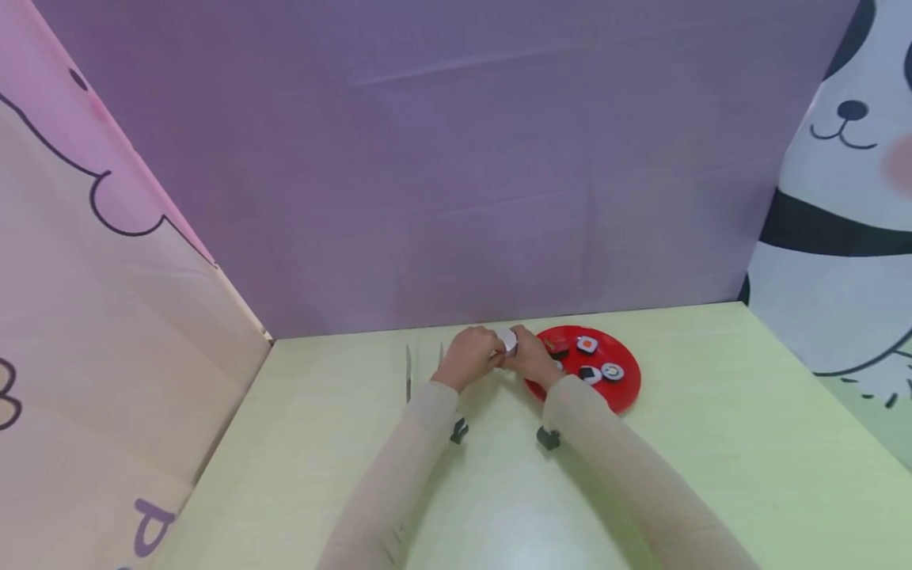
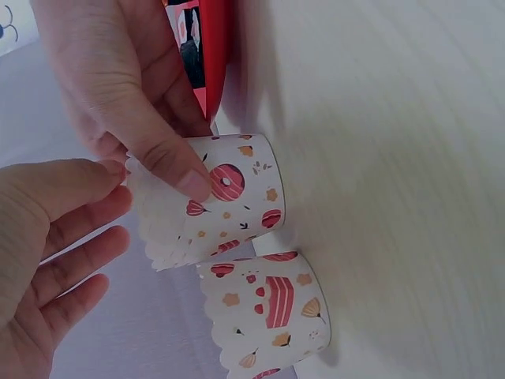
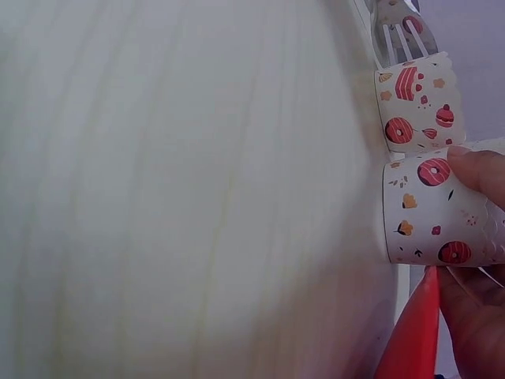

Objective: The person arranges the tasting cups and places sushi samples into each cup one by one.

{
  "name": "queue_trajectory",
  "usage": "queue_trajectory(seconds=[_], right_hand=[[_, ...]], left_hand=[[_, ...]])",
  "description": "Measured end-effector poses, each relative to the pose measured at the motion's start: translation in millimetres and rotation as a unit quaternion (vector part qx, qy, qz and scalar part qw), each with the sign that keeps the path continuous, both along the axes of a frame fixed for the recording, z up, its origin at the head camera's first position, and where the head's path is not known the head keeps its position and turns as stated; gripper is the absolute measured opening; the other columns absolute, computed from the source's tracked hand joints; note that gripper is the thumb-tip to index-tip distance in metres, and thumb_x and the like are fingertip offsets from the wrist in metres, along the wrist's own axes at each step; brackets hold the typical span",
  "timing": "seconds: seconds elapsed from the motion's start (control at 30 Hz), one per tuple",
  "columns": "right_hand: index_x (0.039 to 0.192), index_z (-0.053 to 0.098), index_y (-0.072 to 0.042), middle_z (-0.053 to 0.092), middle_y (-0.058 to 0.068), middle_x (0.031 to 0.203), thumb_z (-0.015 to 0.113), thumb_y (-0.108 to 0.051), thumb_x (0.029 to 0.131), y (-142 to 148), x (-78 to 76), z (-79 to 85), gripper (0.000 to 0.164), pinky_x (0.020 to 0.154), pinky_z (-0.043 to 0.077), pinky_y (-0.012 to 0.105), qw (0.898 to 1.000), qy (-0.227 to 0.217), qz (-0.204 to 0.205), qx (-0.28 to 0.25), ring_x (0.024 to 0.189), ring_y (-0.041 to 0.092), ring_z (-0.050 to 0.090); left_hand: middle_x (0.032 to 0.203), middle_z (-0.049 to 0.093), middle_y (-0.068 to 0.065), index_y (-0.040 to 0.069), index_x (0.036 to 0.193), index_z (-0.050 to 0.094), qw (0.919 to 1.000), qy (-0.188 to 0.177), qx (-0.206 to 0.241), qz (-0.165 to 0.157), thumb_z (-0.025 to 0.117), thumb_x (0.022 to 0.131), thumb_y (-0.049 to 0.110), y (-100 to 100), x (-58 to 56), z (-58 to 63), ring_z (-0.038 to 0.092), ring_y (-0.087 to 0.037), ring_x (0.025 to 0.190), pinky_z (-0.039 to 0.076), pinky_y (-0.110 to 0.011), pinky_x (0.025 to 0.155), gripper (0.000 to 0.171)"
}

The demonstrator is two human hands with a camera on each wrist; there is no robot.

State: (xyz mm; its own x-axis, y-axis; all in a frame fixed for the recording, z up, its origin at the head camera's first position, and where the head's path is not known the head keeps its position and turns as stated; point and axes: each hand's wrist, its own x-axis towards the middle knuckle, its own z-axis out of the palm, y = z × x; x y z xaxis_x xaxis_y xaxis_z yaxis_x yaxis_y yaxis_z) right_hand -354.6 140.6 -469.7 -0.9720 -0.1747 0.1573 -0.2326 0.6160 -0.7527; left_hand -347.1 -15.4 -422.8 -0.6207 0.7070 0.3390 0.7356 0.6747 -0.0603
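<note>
A white paper baking cup [image 2: 245, 189] printed with doughnuts and cakes stands at the table's back; layered scalloped edges suggest several nested cups. My right hand [image 1: 530, 358] grips it, with the thumb across its side in the left wrist view. My left hand [image 2: 59, 245] is at its rim, fingers slightly bent and spread; whether the fingertips touch the rim I cannot tell. A second printed cup [image 3: 414, 106] stands just left of the held one, hidden by my left hand in the head view.
Right of my hands lies a red plate [image 1: 628, 388] with several toy sushi pieces [image 1: 587, 344]. On the left are a knife [image 1: 408, 372] and a fork [image 3: 398, 35]. A purple backdrop [image 1: 456, 198] rises along the table's back edge; printed panels flank both sides.
</note>
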Motion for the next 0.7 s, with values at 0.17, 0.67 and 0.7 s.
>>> queue_trajectory(seconds=[0.17,0.67,0.7], right_hand=[[0.122,0.046,0.006,0.056,0.02,0.116,0.075,-0.015,0.079,0.3,0.2,0.4,0.056,0.09,0.046,0.043,1.0,-0.009,-0.003,0.004,0.099,0.031,0.053],[0.12,0.047,0.005,0.056,0.018,0.115,0.075,-0.014,0.079,-0.3,-1.8,-3.0,0.053,0.091,0.045,0.042,1.0,-0.001,-0.004,-0.002,0.1,0.03,0.053],[0.121,0.047,0.004,0.056,0.018,0.115,0.075,-0.014,0.079,-0.3,-2.1,-3.1,0.053,0.091,0.046,0.042,1.0,-0.003,-0.005,-0.001,0.1,0.03,0.053]], left_hand=[[0.08,0.07,0.004,0.016,0.084,0.076,0.9998,-0.015,0.014,0.006,0.072,0.081,0.011,1.4,-0.8,-2.1,0.062,-0.014,0.071,0.049,-0.026,0.068,0.007],[0.08,0.07,0.002,0.015,0.085,0.075,0.9996,-0.014,0.017,0.016,0.07,0.082,0.01,3.3,-3.0,-3.5,0.063,-0.014,0.07,0.05,-0.027,0.068,0.008],[0.08,0.07,0.002,0.015,0.084,0.075,0.9996,-0.013,0.017,0.016,0.07,0.082,0.01,3.5,-3.0,-3.4,0.063,-0.014,0.07,0.05,-0.027,0.068,0.008]])
